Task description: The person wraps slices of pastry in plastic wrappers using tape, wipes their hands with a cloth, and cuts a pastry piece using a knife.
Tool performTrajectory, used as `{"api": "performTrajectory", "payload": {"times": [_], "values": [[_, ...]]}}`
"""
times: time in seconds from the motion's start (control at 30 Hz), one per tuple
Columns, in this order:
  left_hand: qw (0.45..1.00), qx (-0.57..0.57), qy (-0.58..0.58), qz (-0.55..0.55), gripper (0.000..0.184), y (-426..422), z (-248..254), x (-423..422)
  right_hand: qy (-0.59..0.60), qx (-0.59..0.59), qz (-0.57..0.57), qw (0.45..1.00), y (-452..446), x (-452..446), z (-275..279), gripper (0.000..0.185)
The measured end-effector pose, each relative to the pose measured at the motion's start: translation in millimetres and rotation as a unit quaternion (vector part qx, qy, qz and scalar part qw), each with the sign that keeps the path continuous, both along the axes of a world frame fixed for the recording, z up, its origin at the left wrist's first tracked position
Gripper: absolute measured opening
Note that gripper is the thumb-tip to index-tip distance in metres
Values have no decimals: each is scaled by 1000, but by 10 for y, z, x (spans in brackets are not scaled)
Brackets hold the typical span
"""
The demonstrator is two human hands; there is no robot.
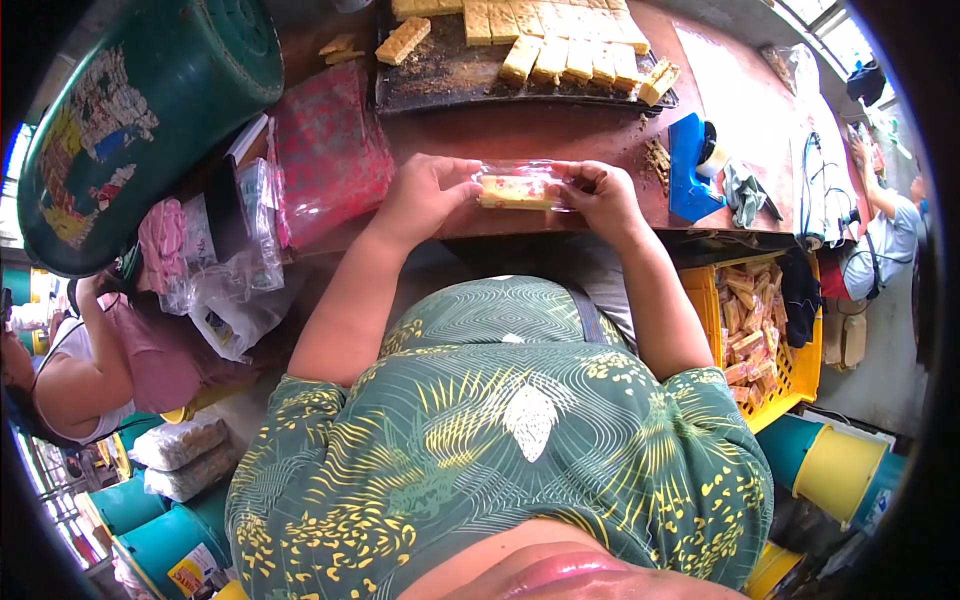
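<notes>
The wrapped bar [513, 192] is between the left hand [428, 193] and the right hand [606, 196], its long axis going from one to the other. Both hands pinch its ends (neither hand is clearly nearer).

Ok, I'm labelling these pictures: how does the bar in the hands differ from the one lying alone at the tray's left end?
The held bar is in clear, red-printed plastic; the lone bar is bare. The held bar runs side to side between left hand and right hand; the lone bar lies slantwise on the tray. Both are oblong and yellowish.
</notes>
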State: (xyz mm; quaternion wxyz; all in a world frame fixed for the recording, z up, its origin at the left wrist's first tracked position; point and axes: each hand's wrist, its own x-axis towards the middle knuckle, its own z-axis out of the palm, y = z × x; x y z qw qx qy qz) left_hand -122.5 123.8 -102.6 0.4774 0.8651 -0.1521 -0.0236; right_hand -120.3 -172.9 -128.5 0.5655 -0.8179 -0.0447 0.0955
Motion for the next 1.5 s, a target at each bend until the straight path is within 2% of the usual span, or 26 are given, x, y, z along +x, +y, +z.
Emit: {"api": "performTrajectory", "payload": {"times": [0.07,0.13,0.17,0.23,0.27,0.37,0.47,0.57,0.67,0.73,0.83,0.93,0.97,1.07,1.1,1.13,1.2,1.23,1.27,1.3,1.33,1.37,1.4,1.47,1.5], "values": [[979,155,-126,30,22,-10,40,-24,-116,-93,10,989,-65,2,-1,20],[966,198,-163,44,19,-44,133,-113,-308,-243,48,919,-124,17,100,19],[958,219,-180,52,18,-56,153,-143,-312,-238,35,919,-138,11,94,18],[971,201,-124,24,18,39,30,-109,-319,-229,8,920,-158,-20,74,20],[977,192,-95,10,18,94,-50,-84,-294,-245,18,924,-162,-28,71,20],[974,195,-112,8,22,177,-233,-9,-234,-297,31,925,-144,-42,140,21],[957,217,-171,89,17,95,-322,85,-230,-327,19,917,-49,-36,224,20],[966,239,-82,-54,13,70,88,33,-273,-315,31,908,-27,-32,148,16],[942,301,-132,-67,14,35,81,-77,-304,-351,66,883,-20,-162,94,11],[927,299,-216,-71,15,14,42,-233,-324,-388,65,860,71,-362,174,10],[902,320,-276,-89,9,27,34,-275,-293,-408,91,860,101,-418,290,15],[926,357,-56,-112,8,-41,239,47,-276,-400,107,867,55,-208,314,14],[915,385,-85,-90,6,-76,272,81,-284,-426,89,854,97,-174,325,14],[890,373,-262,-12,7,-136,108,-6,-293,-482,58,824,230,-208,318,14],[876,369,-310,-25,12,-122,-90,-62,-293,-498,51,814,222,-250,274,14],[864,373,-338,-3,23,-163,-253,-171,-325,-482,44,812,197,-350,170,23],[919,305,-248,9,38,-257,-173,-377,-341,-444,23,828,243,-532,19,38],[955,227,-192,15,39,-304,-183,-335,-316,-449,53,834,196,-622,13,63],[980,144,-138,25,41,-351,-193,-294,-307,-438,48,844,196,-663,5,69],[999,-43,-15,21,39,-395,-254,-113,-299,-427,43,852,221,-687,1,76],[967,-228,109,16,38,-445,-229,21,-294,-416,39,860,234,-688,1,82],[906,-372,198,-35,33,-458,-210,79,-285,-345,16,894,234,-662,-5,91],[919,-354,164,-60,32,-500,-232,118,-327,-272,-31,904,224,-626,49,87],[938,-314,96,-109,30,-609,-319,146,-406,-130,-48,903,107,-477,129,74],[969,-220,74,-89,34,-628,-169,78,-428,-129,-44,893,64,-448,217,53]]}}
